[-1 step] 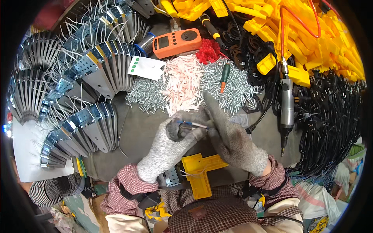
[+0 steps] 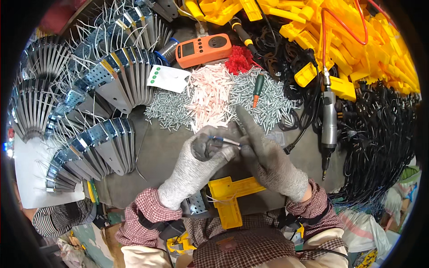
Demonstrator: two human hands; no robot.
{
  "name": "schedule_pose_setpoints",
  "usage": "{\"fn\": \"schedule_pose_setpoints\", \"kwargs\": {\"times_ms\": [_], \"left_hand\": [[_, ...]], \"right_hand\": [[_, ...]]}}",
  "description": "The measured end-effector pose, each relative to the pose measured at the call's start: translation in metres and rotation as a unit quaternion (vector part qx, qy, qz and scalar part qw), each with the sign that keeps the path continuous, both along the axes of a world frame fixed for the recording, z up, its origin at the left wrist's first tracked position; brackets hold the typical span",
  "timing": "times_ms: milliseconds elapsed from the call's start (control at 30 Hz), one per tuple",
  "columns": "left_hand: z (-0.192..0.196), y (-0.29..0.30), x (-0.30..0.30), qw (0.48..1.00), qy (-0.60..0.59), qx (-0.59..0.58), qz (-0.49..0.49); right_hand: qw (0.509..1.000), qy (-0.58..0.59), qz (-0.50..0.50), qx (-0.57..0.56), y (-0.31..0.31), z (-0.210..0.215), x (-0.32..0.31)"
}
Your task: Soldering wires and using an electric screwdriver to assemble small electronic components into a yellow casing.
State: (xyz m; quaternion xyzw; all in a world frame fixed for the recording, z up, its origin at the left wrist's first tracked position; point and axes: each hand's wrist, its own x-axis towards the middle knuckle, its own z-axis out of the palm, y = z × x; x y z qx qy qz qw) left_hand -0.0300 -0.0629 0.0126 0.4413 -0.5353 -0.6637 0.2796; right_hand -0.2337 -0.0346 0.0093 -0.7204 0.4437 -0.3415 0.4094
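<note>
Both my hands wear grey gloves and meet over the middle of the dark worktop. My left hand [image 2: 203, 149] is closed around a thin blue-and-white stick-like piece [image 2: 229, 141], whose exact kind I cannot make out. Its pale end points toward my right hand [image 2: 272, 163]. That hand has its fingers stretched out, the index finger reaching up and away; whether it touches the piece is unclear. Below the hands, a yellow T-shaped plastic housing [image 2: 230, 203] lies at the near edge, beside a perforated metal plate [image 2: 196, 203] with a white wire.
Piles of screws [image 2: 167, 109] and pale pink small parts [image 2: 209, 94] lie ahead, with a green-handled screwdriver [image 2: 258, 85] and orange meter [image 2: 203, 50] nearby. Metal brackets [image 2: 109, 145] stand left. A power screwdriver [image 2: 329, 120], black cords [image 2: 375, 147] and yellow housings [image 2: 357, 49] crowd the right.
The blue-and-white piece has shifted very slightly to the right with my left fingers. Otherwise the hands stay nearly still.
</note>
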Motion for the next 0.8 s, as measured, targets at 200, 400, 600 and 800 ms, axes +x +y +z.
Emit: {"fn": "schedule_pose_setpoints", "kwargs": {"times_ms": [200, 400, 600, 800], "left_hand": [[-0.005, 0.005, -0.003, 0.992, -0.022, -0.085, 0.088], [0.007, 0.003, -0.008, 0.940, -0.183, -0.281, 0.067], [0.059, -0.004, 0.060, 0.945, -0.069, -0.124, 0.296], [0.076, -0.040, 0.025, 0.861, -0.420, -0.174, -0.228]], "right_hand": [[0.994, -0.092, 0.052, 0.039, 0.002, 0.013, 0.002], [0.996, 0.011, -0.001, 0.089, -0.005, 0.015, -0.006], [0.985, 0.089, -0.142, -0.045, -0.009, -0.012, -0.057], [0.994, 0.071, -0.076, 0.018, -0.006, 0.007, -0.021]]}}
